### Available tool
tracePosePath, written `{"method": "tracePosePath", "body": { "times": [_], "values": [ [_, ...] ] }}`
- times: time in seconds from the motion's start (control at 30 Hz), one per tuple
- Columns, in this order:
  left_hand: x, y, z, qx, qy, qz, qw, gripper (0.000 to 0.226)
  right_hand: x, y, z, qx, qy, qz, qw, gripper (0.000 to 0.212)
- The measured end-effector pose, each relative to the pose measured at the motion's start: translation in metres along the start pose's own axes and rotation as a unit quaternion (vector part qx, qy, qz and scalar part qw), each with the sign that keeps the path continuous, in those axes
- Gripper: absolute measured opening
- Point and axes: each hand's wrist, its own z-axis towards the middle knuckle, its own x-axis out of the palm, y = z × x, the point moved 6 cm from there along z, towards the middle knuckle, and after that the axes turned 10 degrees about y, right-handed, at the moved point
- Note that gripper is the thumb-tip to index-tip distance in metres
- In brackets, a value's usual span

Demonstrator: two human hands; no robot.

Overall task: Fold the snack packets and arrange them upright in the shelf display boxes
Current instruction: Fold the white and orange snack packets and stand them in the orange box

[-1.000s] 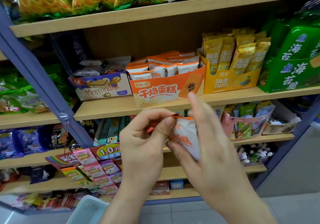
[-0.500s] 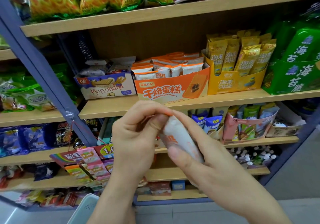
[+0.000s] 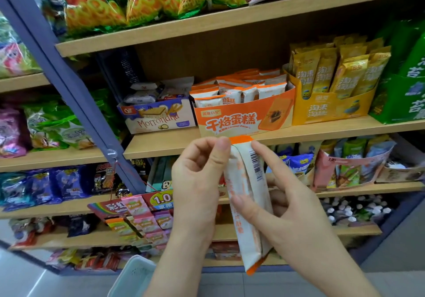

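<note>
Hands in view: two, both bare, both on one packet.
Left hand (image 3: 197, 181): thumb and forefinger pinch the orange top seal of the snack packet (image 3: 245, 179).
Right hand (image 3: 292, 211): thumb presses the packet's front; forefinger lies at its upper edge beside the barcode; other fingers curl behind.
Snack packet: one, white with orange ends, held upright in the air just below the orange display box (image 3: 243, 119), apart from it.
Display boxes on the shelf (image 3: 161, 144): four in a row: white box (image 3: 158, 121), orange, yellow box (image 3: 331, 112), green box (image 3: 402, 101).
Orange box contents: matching packets, upright, in rows; total not countable.
Basket (image 3: 131, 278): one, white, at the bottom edge.
</note>
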Motion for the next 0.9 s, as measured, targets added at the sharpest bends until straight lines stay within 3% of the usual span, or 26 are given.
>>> {"method": "tracePosePath", "body": {
  "times": [0.1, 0.2, 0.23, 0.37, 0.47, 0.57, 0.7, 0.8, 0.9],
  "values": [
    [-0.002, -0.009, -0.002, 0.053, -0.032, 0.075, 0.995, 0.016, -0.002, -0.002, -0.002, -0.015, -0.024, -0.077, 0.997, 0.082],
    [-0.002, -0.014, -0.003, 0.099, -0.018, 0.163, 0.982, 0.002, -0.009, 0.000, -0.001, -0.015, -0.032, -0.107, 0.994, 0.080],
    [-0.001, -0.014, -0.004, 0.106, -0.010, 0.194, 0.975, 0.008, -0.013, 0.000, 0.000, -0.018, -0.039, -0.121, 0.992, 0.077],
    [0.008, -0.013, -0.005, 0.109, 0.045, 0.223, 0.968, 0.009, -0.031, 0.003, 0.006, -0.022, -0.076, -0.184, 0.980, 0.047],
    [0.014, -0.012, -0.004, 0.132, 0.084, 0.278, 0.948, 0.007, -0.036, 0.006, 0.007, -0.011, -0.072, -0.218, 0.973, 0.037],
    [0.020, -0.013, -0.008, 0.163, 0.088, 0.291, 0.939, 0.010, -0.037, 0.007, 0.008, -0.009, -0.047, -0.144, 0.988, 0.025],
    [0.022, -0.008, -0.010, 0.123, 0.129, 0.249, 0.952, 0.027, -0.050, 0.003, 0.005, -0.001, -0.077, 0.003, 0.997, 0.025],
    [0.032, 0.000, -0.018, 0.145, 0.192, 0.385, 0.891, 0.045, -0.061, -0.002, 0.003, 0.003, -0.107, 0.058, 0.993, 0.031],
    [0.040, 0.005, -0.023, 0.207, 0.191, 0.487, 0.826, 0.046, -0.062, -0.003, 0.002, 0.005, -0.116, 0.075, 0.990, 0.024]
  ]
}}
